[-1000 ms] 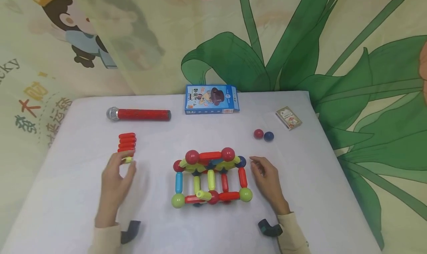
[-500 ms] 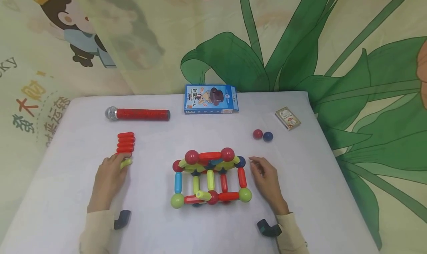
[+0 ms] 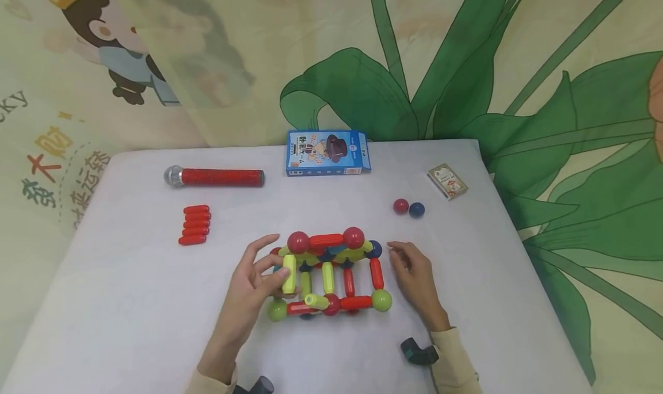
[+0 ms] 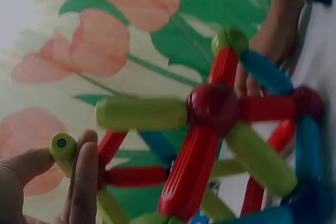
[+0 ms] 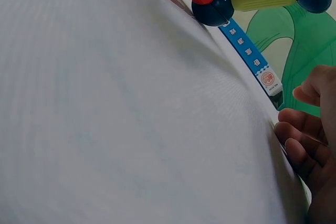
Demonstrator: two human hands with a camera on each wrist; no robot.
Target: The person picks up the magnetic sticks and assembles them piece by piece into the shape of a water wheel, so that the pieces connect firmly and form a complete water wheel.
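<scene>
A frame of coloured rods and balls (image 3: 328,273) stands in the middle of the white table (image 3: 129,302). My left hand (image 3: 259,282) pinches a yellow-green rod (image 3: 289,274) upright against the frame's left end; the left wrist view shows that rod (image 4: 63,149) between thumb and finger, close to the frame (image 4: 215,129). My right hand (image 3: 414,279) rests on the table just right of the frame, fingers loosely curled, holding nothing. In the right wrist view its fingers (image 5: 307,135) sit apart from the frame's blue ball (image 5: 212,9).
A stack of red rods (image 3: 194,224) lies at the left. A red microphone (image 3: 214,177), a blue box (image 3: 328,153) and a small card pack (image 3: 448,181) lie along the far edge. A red ball (image 3: 400,206) and a blue ball (image 3: 416,210) sit right of centre.
My left hand has carried the yellow-green rod from beside the red stack rightward to the frame's left end. The right hand has stayed put.
</scene>
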